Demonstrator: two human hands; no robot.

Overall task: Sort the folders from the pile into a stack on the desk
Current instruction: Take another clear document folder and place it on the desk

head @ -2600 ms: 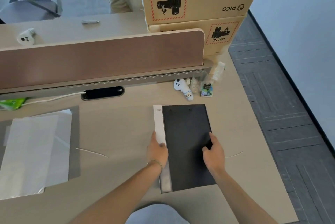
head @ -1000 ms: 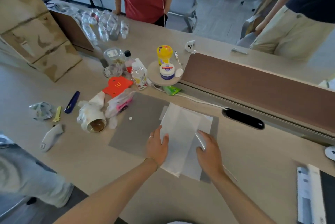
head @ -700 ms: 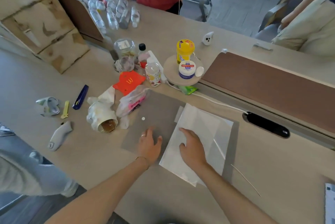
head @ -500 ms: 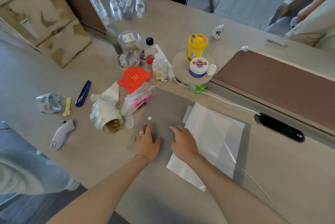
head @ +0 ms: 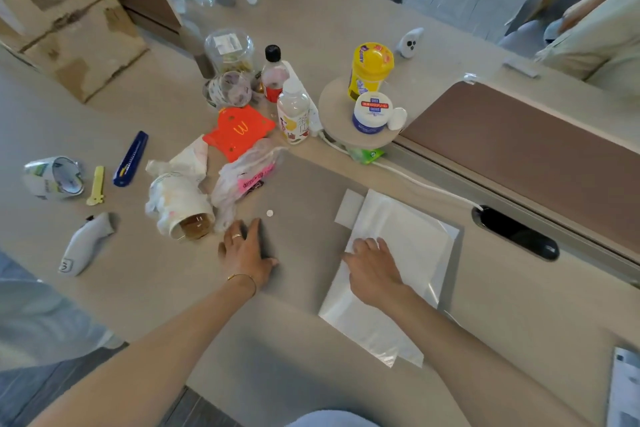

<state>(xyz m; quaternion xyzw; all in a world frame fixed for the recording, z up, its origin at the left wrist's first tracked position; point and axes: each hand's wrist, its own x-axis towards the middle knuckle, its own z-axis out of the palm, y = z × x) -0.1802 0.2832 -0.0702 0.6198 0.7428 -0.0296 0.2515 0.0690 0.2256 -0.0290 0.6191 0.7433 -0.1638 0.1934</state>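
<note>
A flat grey folder (head: 304,184) lies on the desk in front of me. Clear plastic folders (head: 405,253) lie on its right half, overlapping each other. My left hand (head: 247,253) rests flat on the grey folder's near left corner, thumb spread out. My right hand (head: 372,267) lies on the clear plastic folders with its fingertips curled at their left edge. At the lower right corner of the view, the white edge of another folder (head: 623,388) shows.
Clutter sits left of the grey folder: a tipped paper cup (head: 183,208), a plastic bag (head: 242,177), a red carton (head: 239,132), bottles (head: 292,111), a blue cutter (head: 131,158). A brown divider (head: 519,156) and cable slot (head: 516,232) run behind. Other people stand across the desk.
My view swung left from the black folder to the pile. Both hands slid left: the left to the grey folder's corner, the right to the clear folders' left edge.
</note>
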